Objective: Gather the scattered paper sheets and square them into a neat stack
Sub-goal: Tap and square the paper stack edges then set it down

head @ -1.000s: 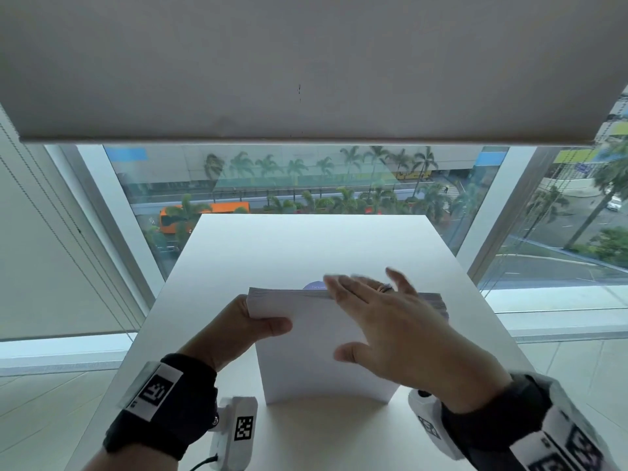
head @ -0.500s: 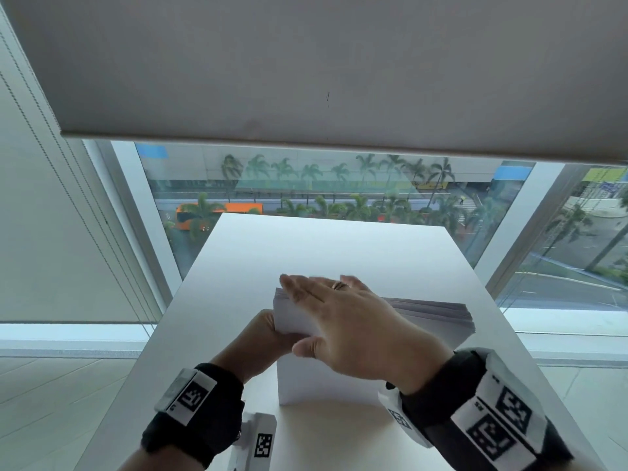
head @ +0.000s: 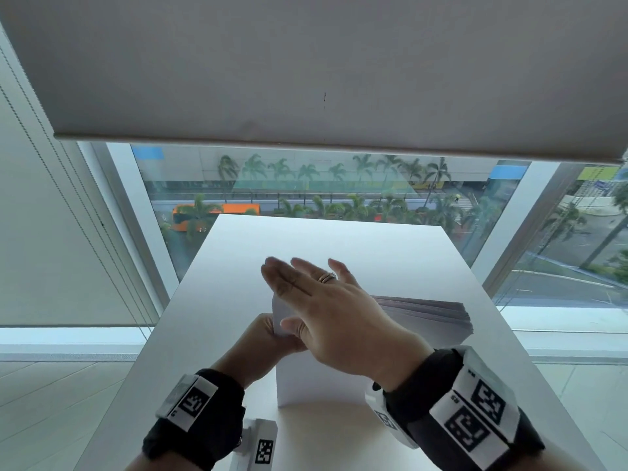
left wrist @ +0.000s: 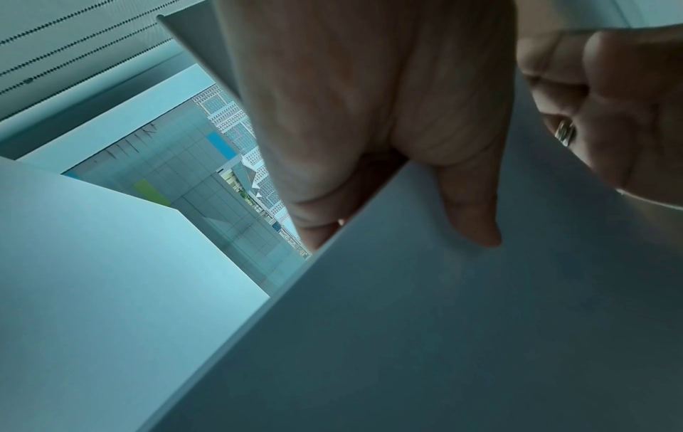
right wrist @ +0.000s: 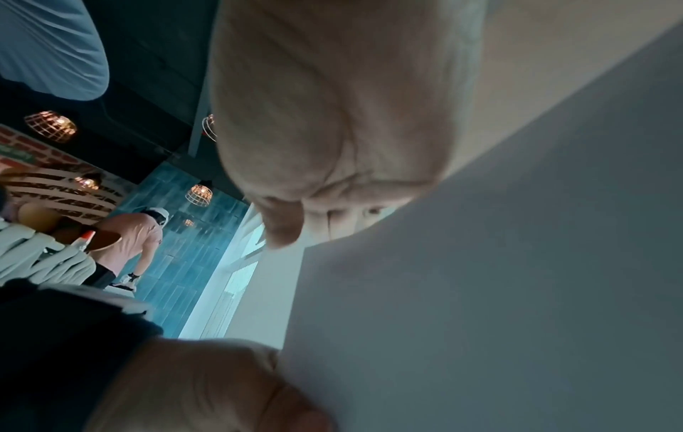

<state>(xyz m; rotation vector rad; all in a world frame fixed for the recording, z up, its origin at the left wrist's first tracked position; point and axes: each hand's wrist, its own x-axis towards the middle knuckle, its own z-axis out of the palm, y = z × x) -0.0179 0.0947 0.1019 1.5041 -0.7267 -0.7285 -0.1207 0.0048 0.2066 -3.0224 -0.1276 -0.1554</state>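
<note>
A thick stack of white paper sheets (head: 323,385) stands on its long edge on the white table (head: 339,246), with its top edges (head: 424,311) showing at the right. My left hand (head: 272,334) grips the stack's upper left edge, thumb (left wrist: 473,204) on the near face and fingers (left wrist: 314,175) behind the sheets (left wrist: 443,321). My right hand (head: 306,290) lies flat with straight fingers over the stack's top left corner. In the right wrist view its palm (right wrist: 332,117) sits against the paper (right wrist: 480,292). Much of the stack's top is hidden by it.
The table's far edge meets a tall window (head: 339,185) under a grey roller blind (head: 306,62). Floor drops away on the table's left (head: 51,402) and right. A person (right wrist: 129,239) stands far off in the room behind.
My right hand has slid left along the stack's top edge, from the middle to the left corner. The left hand keeps its grip. The stack's right end now shows its sheet edges.
</note>
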